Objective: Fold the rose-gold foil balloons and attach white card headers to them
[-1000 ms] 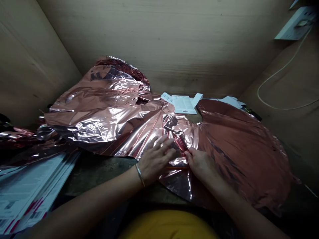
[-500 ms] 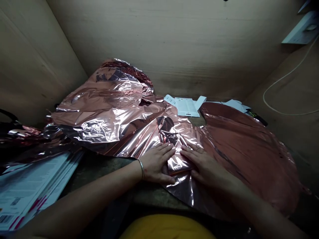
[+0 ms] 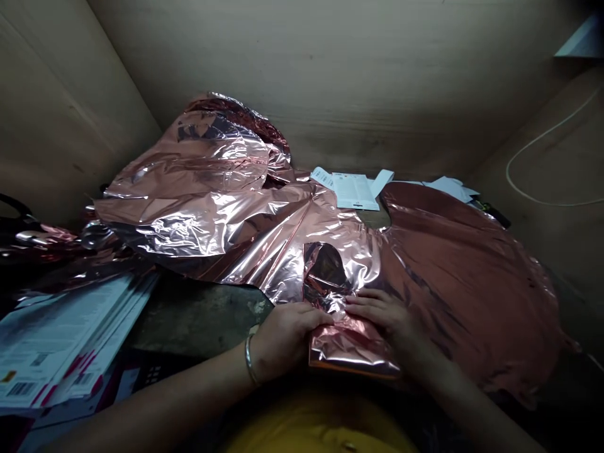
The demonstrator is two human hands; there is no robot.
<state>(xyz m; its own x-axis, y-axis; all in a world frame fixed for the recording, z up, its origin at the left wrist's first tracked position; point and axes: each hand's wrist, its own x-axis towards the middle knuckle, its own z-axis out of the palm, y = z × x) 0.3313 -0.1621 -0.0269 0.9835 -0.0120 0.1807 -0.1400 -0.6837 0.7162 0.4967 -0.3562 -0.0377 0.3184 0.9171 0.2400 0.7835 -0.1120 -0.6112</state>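
**Your hands sit close together on a rose-gold foil balloon (image 3: 453, 283)**

You are at a dark, worn workbench (image 3: 198, 321) set inside a bay of pale plywood walls (image 3: 330, 82). The deflated balloon covers most of the bench, running from the back left across to the right, its shiny surface creased and crumpled on the left and smoother on the right. More crumpled rose-gold foil (image 3: 47, 242) lies at the far left, and a stack of printed cards (image 3: 61, 333) with barcodes and pink stripes sits at the front left. White printed packaging (image 3: 353, 192) lies at the back, just beyond the balloon, with loose white paper (image 3: 448, 189) to its right. A white cable (image 3: 533, 176) loops along the right wall, and your yellow shirt (image 3: 321, 428) shows at the bottom edge.

At the balloon's near edge is a folded foil flap (image 3: 352, 349), with a dark, creased pocket of foil (image 3: 323, 274) just above it. Your left hand (image 3: 287, 336), a metal bangle (image 3: 248, 360) on its wrist, rests against the flap's left end. Your right hand (image 3: 382, 318) lies flat just beside it on the foil. The hands almost touch, and neither is clearly clamped.
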